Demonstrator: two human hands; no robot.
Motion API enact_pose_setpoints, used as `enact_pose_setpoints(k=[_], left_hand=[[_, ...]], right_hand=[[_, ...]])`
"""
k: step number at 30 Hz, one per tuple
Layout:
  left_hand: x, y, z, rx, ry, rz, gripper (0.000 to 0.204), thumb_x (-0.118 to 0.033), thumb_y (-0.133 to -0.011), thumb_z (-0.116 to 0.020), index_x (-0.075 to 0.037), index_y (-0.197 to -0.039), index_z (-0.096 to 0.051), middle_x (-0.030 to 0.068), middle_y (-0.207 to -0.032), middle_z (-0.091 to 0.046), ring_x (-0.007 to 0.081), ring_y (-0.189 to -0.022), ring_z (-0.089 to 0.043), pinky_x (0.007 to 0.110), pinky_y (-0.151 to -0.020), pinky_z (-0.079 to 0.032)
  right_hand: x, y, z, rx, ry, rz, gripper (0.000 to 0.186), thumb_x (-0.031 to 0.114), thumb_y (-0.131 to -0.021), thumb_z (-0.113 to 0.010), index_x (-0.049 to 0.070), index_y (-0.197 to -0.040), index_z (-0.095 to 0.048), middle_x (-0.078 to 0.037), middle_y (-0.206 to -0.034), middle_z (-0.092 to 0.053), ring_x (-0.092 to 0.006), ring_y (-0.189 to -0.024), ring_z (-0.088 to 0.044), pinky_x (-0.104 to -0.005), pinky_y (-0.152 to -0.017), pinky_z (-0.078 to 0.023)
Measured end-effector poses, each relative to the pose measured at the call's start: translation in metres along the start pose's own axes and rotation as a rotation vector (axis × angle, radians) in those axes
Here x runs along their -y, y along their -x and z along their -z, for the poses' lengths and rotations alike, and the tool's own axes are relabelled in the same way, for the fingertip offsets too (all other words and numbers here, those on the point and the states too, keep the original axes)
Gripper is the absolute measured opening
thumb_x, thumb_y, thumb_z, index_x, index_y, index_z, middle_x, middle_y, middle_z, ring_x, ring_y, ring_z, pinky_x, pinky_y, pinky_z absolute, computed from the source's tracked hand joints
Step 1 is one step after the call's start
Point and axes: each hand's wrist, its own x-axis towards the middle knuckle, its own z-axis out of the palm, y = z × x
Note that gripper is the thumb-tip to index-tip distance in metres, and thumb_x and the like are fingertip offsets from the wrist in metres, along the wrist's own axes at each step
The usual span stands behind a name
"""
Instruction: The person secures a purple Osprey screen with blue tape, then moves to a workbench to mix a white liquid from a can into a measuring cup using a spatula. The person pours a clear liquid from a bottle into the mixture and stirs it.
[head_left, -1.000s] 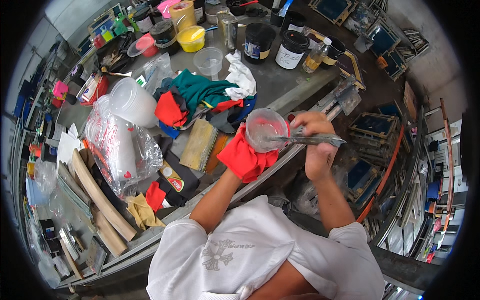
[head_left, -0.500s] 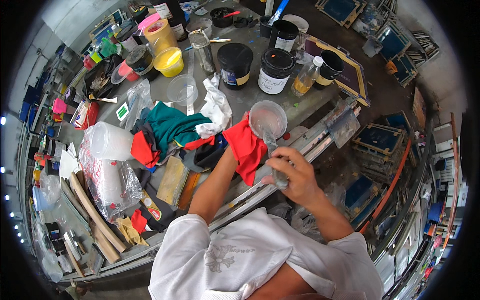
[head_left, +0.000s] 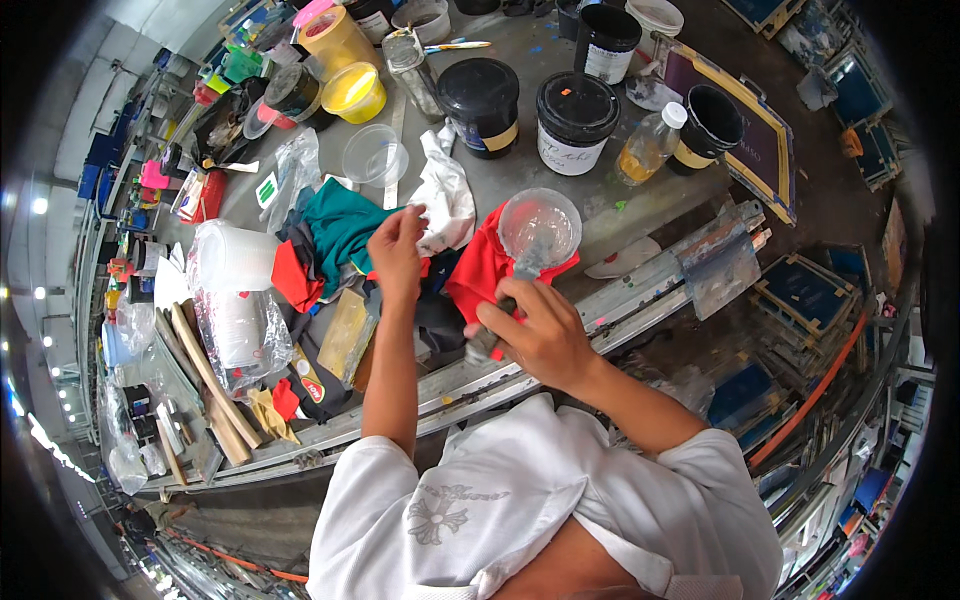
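Note:
My right hand (head_left: 540,335) is closed around a grey, paint-crusted stirring tool (head_left: 532,258). The tool's far end dips into a clear plastic cup (head_left: 512,228); its handle end below my fingers is blurred. Under and beside the cup lies a red cloth (head_left: 478,272) on the table. My left hand (head_left: 397,255) hovers at the edge of a teal cloth (head_left: 340,230), next to a crumpled white cloth (head_left: 445,205). Its fingers are drawn together, and whether anything is between them cannot be made out.
Black tubs (head_left: 577,120), a bottle of amber liquid (head_left: 650,145) and a yellow paint tub (head_left: 354,92) stand farther back. An empty clear cup (head_left: 375,157) sits left of the white cloth. Bagged plastic cups (head_left: 238,330) lie at left. A metal rail (head_left: 640,300) runs along the near edge.
My left hand has let go of the cup and red cloth and moved left over the teal cloth. The cup now rests by the red cloth, the tool still in it. The view has shifted.

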Motion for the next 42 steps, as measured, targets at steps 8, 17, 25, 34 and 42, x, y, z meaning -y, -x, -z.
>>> enact_pose_setpoints(k=[8,17,25,34,42], left_hand=[[-0.02,0.084,0.066,0.261,0.191,0.229,0.073,-0.067,-0.1,-0.036,-0.001,-0.119,-0.062,0.0148,-0.114,-0.067,0.0238,-0.091,-0.069,0.037,-0.083,-0.056],[-0.028,0.122,0.051,0.463,0.449,0.277,0.058,-0.043,-0.106,-0.047,-0.006,-0.151,-0.037,0.0155,-0.134,-0.054,0.027,-0.092,-0.07,0.04,-0.082,-0.06],[-0.025,0.11,0.066,0.571,0.341,0.264,0.076,-0.061,-0.102,-0.037,-0.004,-0.152,-0.034,0.0191,-0.136,-0.056,0.0327,-0.099,-0.07,0.039,-0.084,-0.058],[-0.015,0.092,0.09,0.797,0.504,0.36,0.099,-0.082,-0.092,-0.025,-0.006,-0.155,-0.031,0.0229,-0.152,-0.043,0.0428,-0.119,-0.062,0.048,-0.097,-0.053],[-0.003,0.094,0.115,0.657,0.627,0.41,0.08,-0.066,-0.101,-0.03,-0.003,-0.15,-0.037,0.0234,-0.142,-0.053,0.0393,-0.119,-0.062,0.045,-0.097,-0.053]], right_hand=[[0.006,-0.006,-0.056,0.131,0.052,-0.099,0.034,0.008,-0.085,-0.061,0.009,-0.118,-0.064,-0.013,-0.104,-0.055,-0.0316,-0.095,-0.06,-0.041,-0.081,-0.052],[0.049,0.066,-0.037,-0.329,-0.748,-0.677,0.048,0.018,-0.1,-0.06,0.001,-0.142,-0.049,-0.022,-0.14,-0.054,-0.0349,-0.127,-0.056,-0.0422,-0.108,-0.044],[0.094,0.168,-0.01,-0.686,-1.795,-0.855,0.051,0.038,-0.107,-0.042,-0.003,-0.135,-0.054,-0.022,-0.139,-0.056,-0.038,-0.133,-0.051,-0.0488,-0.115,-0.039],[0.123,0.358,-0.052,-0.443,-0.72,-1.524,0.023,0.013,-0.093,-0.069,0.005,-0.115,-0.069,-0.003,-0.089,-0.068,-0.0124,-0.076,-0.064,-0.0274,-0.067,-0.055],[0.09,0.467,-0.107,0.066,-0.369,-1.208,0.01,0.011,-0.089,-0.072,0.003,-0.095,-0.072,-0.005,-0.072,-0.068,-0.0129,-0.065,-0.063,-0.0303,-0.06,-0.051]])
